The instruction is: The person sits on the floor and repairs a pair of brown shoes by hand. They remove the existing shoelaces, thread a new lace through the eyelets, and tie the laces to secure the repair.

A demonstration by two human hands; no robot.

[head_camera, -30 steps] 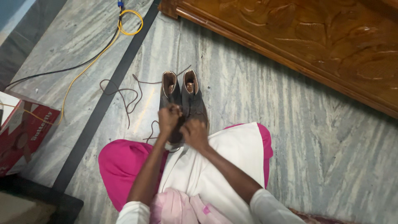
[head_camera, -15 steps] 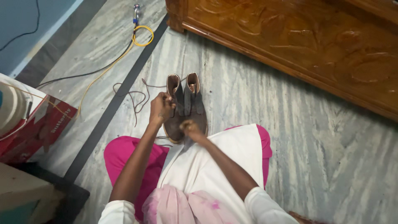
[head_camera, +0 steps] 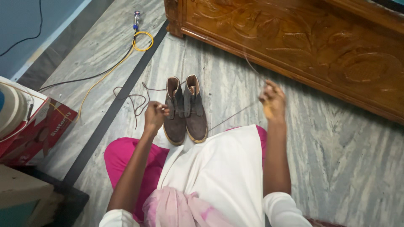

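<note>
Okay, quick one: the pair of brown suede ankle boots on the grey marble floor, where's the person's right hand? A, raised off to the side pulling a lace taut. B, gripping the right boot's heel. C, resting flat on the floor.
A: the right hand is lifted away from the brown suede ankle boots, with a thin dark lace stretched from them up to it.

Matt brown suede boots (head_camera: 185, 110), polished veined marble floor (head_camera: 345, 147), glossy carved wooden furniture (head_camera: 303, 42), thin cord lace (head_camera: 231, 117)
</note>
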